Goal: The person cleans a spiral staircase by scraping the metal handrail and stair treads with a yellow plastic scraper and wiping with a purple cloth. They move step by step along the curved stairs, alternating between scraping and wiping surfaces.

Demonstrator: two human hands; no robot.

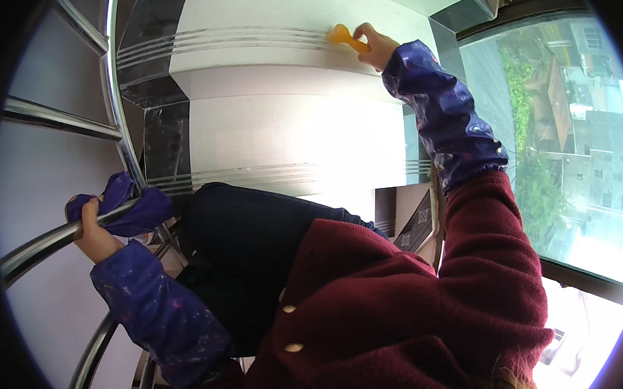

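Observation:
My right hand (378,46) grips the narrow handle of an orange hand tool (341,34), perhaps a small scraper or brush. Its wide end rests on or just over the grooved strips (250,38) near the front edge of a pale stair tread (259,9). My left hand (94,229) is closed around a stainless steel rail (40,253) and a bunched purple cloth (142,209) draped over it. Part of the cloth is hidden behind the rail and my fingers. Patterned blue-purple sleeve covers sit on both forearms.
Metal balusters (64,120) and a post (114,88) run along the left side. Dark borders (166,133) edge the steps. A lower tread (236,174) lies by my bent leg (260,223). At right, a window (556,129) shows buildings and greenery. Glare whitens the middle step.

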